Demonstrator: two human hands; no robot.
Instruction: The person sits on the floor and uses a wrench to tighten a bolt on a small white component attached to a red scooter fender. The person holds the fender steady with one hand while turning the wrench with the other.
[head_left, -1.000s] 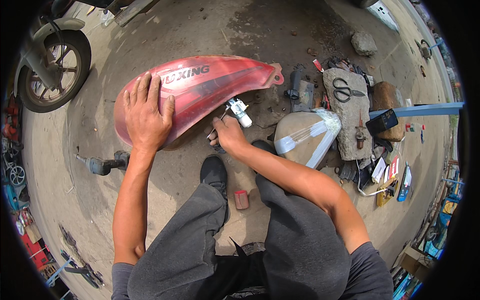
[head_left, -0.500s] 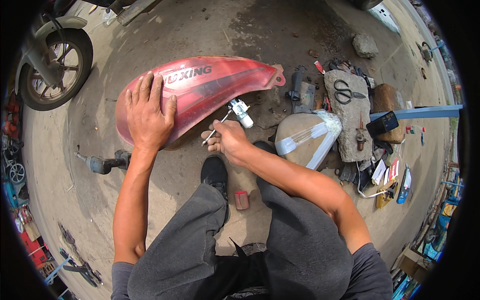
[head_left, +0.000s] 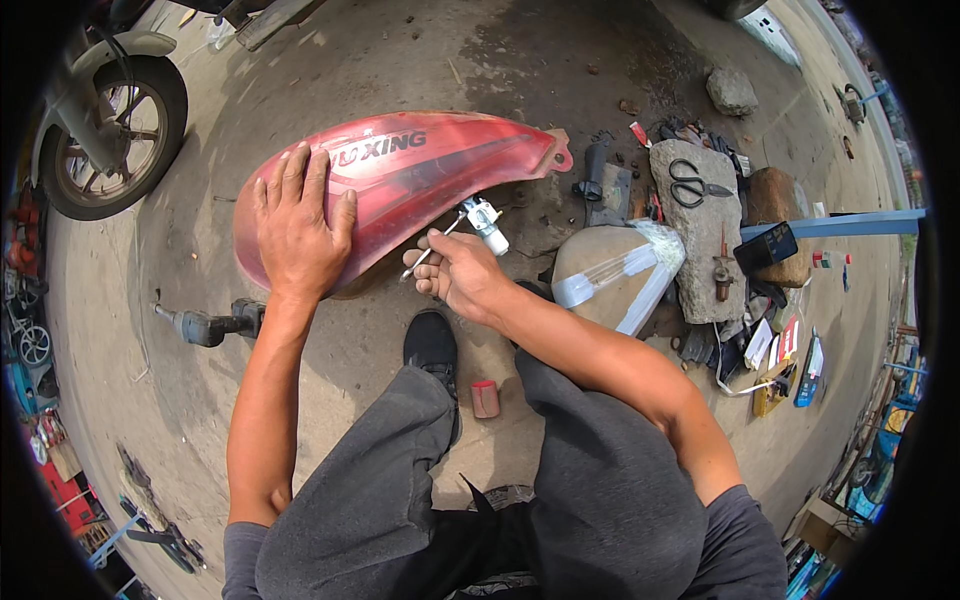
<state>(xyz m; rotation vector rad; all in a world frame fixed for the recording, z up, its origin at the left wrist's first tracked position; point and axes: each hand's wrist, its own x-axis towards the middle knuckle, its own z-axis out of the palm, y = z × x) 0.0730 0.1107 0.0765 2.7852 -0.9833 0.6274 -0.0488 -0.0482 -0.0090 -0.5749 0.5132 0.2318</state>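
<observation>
A red motorcycle fuel tank (head_left: 450,150) with dark lettering lies on its side on the ground ahead of me. My left hand (head_left: 302,225) lies flat on its near left part, fingers stretched out. A silver-and-white fuel valve (head_left: 484,222) sticks out from the tank's near edge. My right hand (head_left: 458,270) is closed on a slim silver wrench (head_left: 412,271). One end of the wrench meets the valve beside the tank; the exact fit is too small to tell. Its other end shows past my fingers.
Right of my right arm lies a taped tan motorcycle seat (head_left: 610,270). Beyond it, scissors (head_left: 695,187) rest on a stone slab (head_left: 700,250). A small red cylinder (head_left: 484,399) stands between my feet. An impact wrench (head_left: 210,325) lies left, and a motorcycle wheel (head_left: 120,140) stands far left.
My right hand has turned slightly, and the wrench's free end has shifted a little left and up. My left hand keeps its place on the tank.
</observation>
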